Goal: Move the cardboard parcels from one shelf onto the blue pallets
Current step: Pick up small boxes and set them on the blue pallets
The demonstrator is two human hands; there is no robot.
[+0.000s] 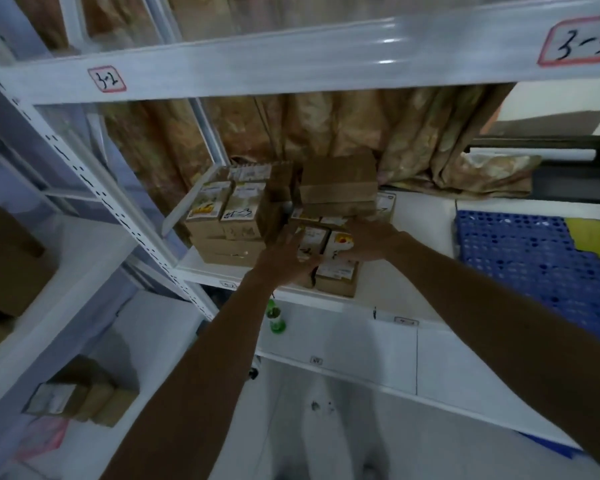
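Brown cardboard parcels [336,271], white-yellow labelled, are stacked mid-frame on the shelf [413,244]. Front stack is pressed by left hand [288,258], fingers straight. Right hand [368,237] is laid on top, grip blurred. Blue pallet [534,265] is seen right of frame.

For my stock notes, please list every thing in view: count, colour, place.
cardboard parcels: several, brown, stacked on middle shelf
blue pallet: one, blue, right of parcels
yellow sheet: one, yellow, on the pallet
bottle: one, green, shelf below parcels
shelf racks: two, white, centre and left
labels: two, red-rimmed, top beam
curtain: one, brown-gold, behind racks
other boxes: several, brown, left rack
bag: one, pink, bottom left
left hand: one, against parcels' left side
right hand: one, on the front parcels
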